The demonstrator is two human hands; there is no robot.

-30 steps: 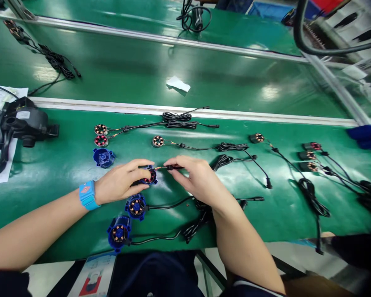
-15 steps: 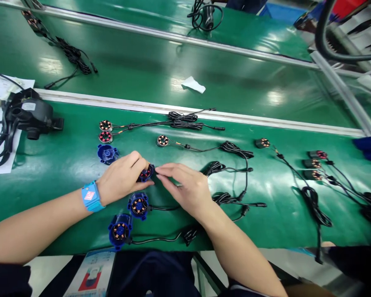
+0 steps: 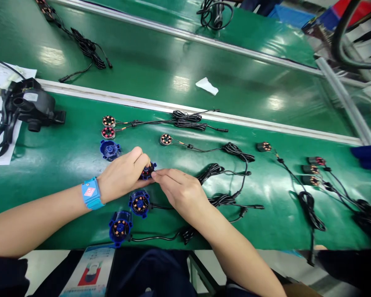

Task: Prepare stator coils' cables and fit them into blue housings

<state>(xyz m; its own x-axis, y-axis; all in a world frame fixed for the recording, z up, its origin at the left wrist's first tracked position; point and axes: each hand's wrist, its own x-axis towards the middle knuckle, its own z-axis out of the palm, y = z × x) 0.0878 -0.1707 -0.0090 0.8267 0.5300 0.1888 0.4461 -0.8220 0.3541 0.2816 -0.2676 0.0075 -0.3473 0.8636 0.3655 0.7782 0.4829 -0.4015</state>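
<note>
Head view: both hands meet over a small blue housing (image 3: 147, 170) with a copper-wound stator seated in it, lying on the green surface (image 3: 64, 165). The left hand (image 3: 121, 178), a blue wristband (image 3: 90, 194) on its wrist, has its grip clenched on the blue housing, thumb and fingers curled around the near and left sides so that most of the part is covered. The right hand (image 3: 179, 190) reaches in from the right, its fingertips (image 3: 156, 175) touching the right edge of the blue housing; whether that grip is pinching the part or its wire, I cannot tell.

Just nearer than the blue housing sit two more blue housings with stators (image 3: 139, 203), each trailing a black cable toward the right. Just to the left of the blue housing lies an empty blue cup (image 3: 110, 149). Beyond that cup, two bare stators (image 3: 108, 127) lie side by side, their leads running right to a bundled black cable (image 3: 188, 119). A single stator (image 3: 166, 139) lies beyond and right of the blue housing. Far left of it rests a black pump (image 3: 30, 108) beside a sheet of paper.
</note>
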